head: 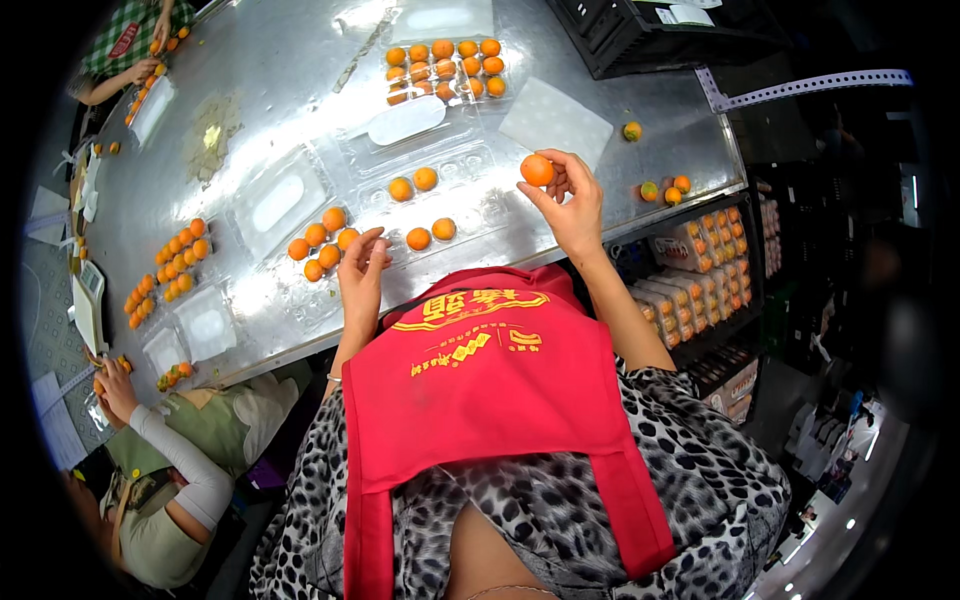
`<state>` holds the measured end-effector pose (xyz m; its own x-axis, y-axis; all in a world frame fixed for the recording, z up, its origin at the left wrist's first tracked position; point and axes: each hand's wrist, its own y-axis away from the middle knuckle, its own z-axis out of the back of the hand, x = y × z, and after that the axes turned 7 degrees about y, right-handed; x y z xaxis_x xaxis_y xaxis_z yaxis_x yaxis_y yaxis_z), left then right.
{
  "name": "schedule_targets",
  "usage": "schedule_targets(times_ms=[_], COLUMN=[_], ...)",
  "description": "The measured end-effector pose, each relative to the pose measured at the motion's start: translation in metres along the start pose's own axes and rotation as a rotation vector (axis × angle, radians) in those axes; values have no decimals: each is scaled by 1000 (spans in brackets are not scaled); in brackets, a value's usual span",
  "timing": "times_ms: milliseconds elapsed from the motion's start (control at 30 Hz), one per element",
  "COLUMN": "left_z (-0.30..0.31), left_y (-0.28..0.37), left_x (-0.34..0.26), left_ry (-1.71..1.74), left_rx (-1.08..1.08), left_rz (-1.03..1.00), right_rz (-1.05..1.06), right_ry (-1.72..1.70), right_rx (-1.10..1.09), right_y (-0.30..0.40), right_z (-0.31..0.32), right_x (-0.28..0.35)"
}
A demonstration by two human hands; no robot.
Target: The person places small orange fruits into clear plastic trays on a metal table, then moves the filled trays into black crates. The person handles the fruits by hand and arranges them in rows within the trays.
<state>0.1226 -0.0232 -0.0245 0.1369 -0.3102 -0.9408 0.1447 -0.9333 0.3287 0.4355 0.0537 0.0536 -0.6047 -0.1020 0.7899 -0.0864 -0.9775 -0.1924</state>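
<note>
My right hand (571,199) grips a round orange fruit (537,170), probably citrus, between thumb and fingers above the metal table. Below and left of it lies an open clear plastic clamshell (480,166). Two fruits (412,184) sit in its far part and two more (431,234) nearer my body. My left hand (363,277) is at the table's near side, fingers bent and thumb apart, with nothing visible in it. Its fingertips are beside a cluster of several orange fruits (328,255); whether they touch the nearest one I cannot tell.
A clamshell filled with fruit (444,70) stands farther back. Beside it lies a white padded sheet (556,120). Loose greenish-orange fruits (649,191) lie at right, above shelves of packed boxes (690,285). Co-workers' hands (120,390) handle fruit at left. A black crate (660,34) stands behind.
</note>
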Motion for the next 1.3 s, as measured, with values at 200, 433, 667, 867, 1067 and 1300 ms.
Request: schedule_targets(times_ms=[200,433,667,867,1067,1300], left_z=[-5,-3,10,6,-18,-5], left_y=[2,3,-6,-2,-16,-22], left_x=[-6,-3,9,5,2,8], left_ry=[21,21,-6,-436,-939,-799], left_rx=[-13,-18,-83,64,168,155], left_rz=[4,14,-78,-335,-614,-613], right_rz=[154,-26,-72,107,513,620], right_ry=[6,-216,466,620,316,443], right_rx=[-91,-53,200,243,351,579], right_y=[2,8,31,22,15,18], right_z=[-7,-22,0,9,-65,-115], right_x=[-2,-20,-138,-103,-40,-10])
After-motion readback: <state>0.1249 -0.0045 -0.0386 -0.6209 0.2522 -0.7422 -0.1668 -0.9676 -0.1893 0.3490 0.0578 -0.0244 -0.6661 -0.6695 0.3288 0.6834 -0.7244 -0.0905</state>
